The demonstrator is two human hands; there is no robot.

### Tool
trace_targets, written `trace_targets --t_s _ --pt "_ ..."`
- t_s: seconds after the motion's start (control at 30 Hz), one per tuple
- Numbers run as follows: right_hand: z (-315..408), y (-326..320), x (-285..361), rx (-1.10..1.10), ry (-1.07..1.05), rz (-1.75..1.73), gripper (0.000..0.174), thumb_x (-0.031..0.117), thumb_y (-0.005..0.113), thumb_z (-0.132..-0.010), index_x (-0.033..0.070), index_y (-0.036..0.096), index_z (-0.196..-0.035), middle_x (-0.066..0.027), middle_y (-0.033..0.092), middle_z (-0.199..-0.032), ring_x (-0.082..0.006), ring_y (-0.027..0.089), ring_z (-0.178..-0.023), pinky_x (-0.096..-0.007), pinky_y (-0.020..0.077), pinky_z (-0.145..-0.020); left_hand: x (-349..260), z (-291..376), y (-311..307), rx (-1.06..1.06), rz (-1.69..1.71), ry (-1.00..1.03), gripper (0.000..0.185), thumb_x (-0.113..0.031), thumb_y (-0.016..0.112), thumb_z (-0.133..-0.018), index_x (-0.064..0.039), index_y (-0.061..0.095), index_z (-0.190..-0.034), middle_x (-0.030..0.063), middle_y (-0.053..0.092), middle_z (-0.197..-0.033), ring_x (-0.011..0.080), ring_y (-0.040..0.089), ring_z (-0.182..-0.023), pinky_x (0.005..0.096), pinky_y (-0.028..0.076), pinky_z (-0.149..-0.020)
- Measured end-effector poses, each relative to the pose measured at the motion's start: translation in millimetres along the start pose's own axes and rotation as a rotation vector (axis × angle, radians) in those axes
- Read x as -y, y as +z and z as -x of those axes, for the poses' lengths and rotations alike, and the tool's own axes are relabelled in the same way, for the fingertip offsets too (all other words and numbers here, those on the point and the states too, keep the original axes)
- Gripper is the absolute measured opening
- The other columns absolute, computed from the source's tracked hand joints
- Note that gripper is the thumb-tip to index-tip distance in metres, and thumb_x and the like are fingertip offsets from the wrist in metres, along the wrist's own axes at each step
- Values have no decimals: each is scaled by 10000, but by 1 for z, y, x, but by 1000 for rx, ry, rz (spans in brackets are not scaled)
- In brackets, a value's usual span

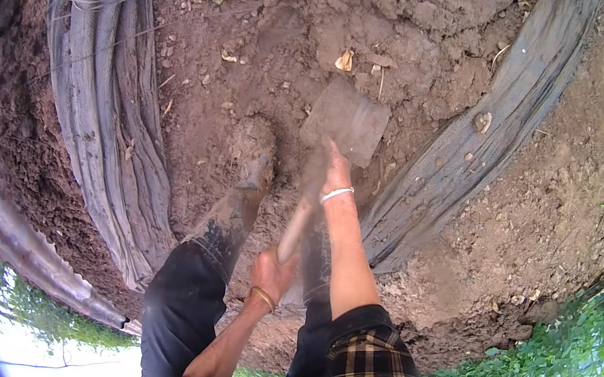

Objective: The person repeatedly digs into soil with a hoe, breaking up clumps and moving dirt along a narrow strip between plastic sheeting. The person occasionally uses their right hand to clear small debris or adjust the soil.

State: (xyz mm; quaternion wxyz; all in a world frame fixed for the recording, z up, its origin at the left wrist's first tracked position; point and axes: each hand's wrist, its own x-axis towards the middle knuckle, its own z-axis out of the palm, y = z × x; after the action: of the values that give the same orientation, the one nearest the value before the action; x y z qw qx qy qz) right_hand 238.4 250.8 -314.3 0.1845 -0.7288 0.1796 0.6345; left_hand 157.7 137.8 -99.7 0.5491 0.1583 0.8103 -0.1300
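A spade [348,117] with a flat, square, soil-coated blade and a pale wooden shaft extends forward between my legs. The blade rests on or just over brown soil [251,60]; I cannot tell its exact height. Around the upper end of the shaft, my left hand [271,275] is closed, with a yellowish bangle at its wrist. Lower down, close to the blade, my right hand [336,167] grips the shaft; its fingers are partly hidden and a white band circles its wrist. My muddy boot [254,150] stands left of the blade. The other boot is mostly hidden behind the shaft and right arm.
Folded dark fabric sheeting [101,65] runs along the left, and another strip [479,134] slants along the right. Clumped wet soil [393,0] lies ahead. Crumpled plastic sheeting [23,244] edges the lower left. Green plants [568,353] grow at the lower right.
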Motion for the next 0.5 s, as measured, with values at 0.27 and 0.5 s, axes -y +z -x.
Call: trace_targets --t_s 0.27,0.5 --pt "44 12 32 53 82 67 412 329 678 -907 13 633 -1167 -78 645 -1056 -188 617 -891 -360 527 -756 -20 17 -20 30 103 11 367 -312 773 -785 1 703 -963 250 679 -787 414 684 -759 466 518 -662" --pt "15 7 17 201 -6 -1 459 359 646 -930 55 618 -1273 -7 620 -1254 -147 575 -1107 -294 451 -967 3 -24 -1 18 35 33 396 -332 768 -792 12 682 -968 255 673 -811 434 668 -789 485 517 -670"
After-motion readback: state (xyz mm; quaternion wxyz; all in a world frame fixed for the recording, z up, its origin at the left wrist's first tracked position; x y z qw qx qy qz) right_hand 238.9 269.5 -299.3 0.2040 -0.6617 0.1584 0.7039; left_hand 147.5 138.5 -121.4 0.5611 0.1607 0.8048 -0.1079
